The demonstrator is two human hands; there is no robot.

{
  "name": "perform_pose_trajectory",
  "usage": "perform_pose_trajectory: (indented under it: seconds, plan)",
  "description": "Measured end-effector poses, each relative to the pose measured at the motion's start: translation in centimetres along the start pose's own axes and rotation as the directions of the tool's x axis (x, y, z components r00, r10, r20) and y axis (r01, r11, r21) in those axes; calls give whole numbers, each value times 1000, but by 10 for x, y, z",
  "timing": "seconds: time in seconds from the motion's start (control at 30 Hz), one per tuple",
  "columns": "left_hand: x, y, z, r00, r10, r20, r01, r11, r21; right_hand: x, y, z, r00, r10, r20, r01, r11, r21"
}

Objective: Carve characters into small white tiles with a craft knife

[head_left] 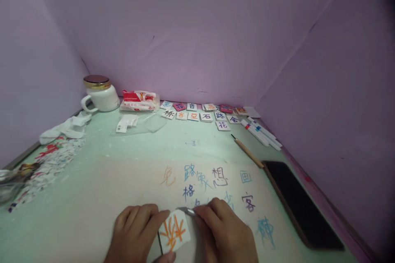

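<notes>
My left hand (138, 230) grips a small white square block (184, 243) by its left edge, thumb below and fingers above. An orange handwritten character covers the block's top face, and a dark line runs along its left side. My right hand (226, 230) is closed around a slim metal carving knife (189, 211). The knife's blade points left and lies at the block's upper edge; whether it cuts in, I cannot tell. Both hands rest low over a pale sheet (123, 189) bearing several handwritten coloured characters, some of them partly hidden behind my right hand.
Several character blocks (206, 117) stand in rows at the back. Behind left are a lidded white mug (105, 98), a red-and-white packet (140, 101) and a clear bag (148, 124). To the right lie white markers (256, 132), a wooden-handled tool (248, 152) and a dark phone (304, 205). Purple walls enclose the table.
</notes>
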State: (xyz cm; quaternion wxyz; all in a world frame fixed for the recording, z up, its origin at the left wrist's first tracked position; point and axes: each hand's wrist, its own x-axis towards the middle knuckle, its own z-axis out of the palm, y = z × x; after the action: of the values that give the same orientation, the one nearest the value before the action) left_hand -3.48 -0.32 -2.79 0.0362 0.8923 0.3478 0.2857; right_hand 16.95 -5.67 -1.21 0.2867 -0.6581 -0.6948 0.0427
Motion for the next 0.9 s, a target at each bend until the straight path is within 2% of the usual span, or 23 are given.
perform_pose_trajectory:
  seconds: [0.13,0.33,0.47,0.7,0.9]
  plan:
    - [3,-4,-1,998,65,-14,-65,998,6,-1,-1,-1,1000,-11,-7,11,1000,14]
    - [8,4,-8,1000,14,6,-14,1000,-27,-4,1,0,999,8,-38,-3,992,124]
    - [11,10,-13,1000,-11,18,12,999,-32,0,1,-3,998,-60,-31,63,991,120]
    - [6,11,-10,995,-77,68,84,991,-99,5,-6,-4,992,-67,-111,70,997,25]
    - [5,14,-9,987,-124,102,137,982,-133,8,0,-1,987,16,-160,-35,992,-118]
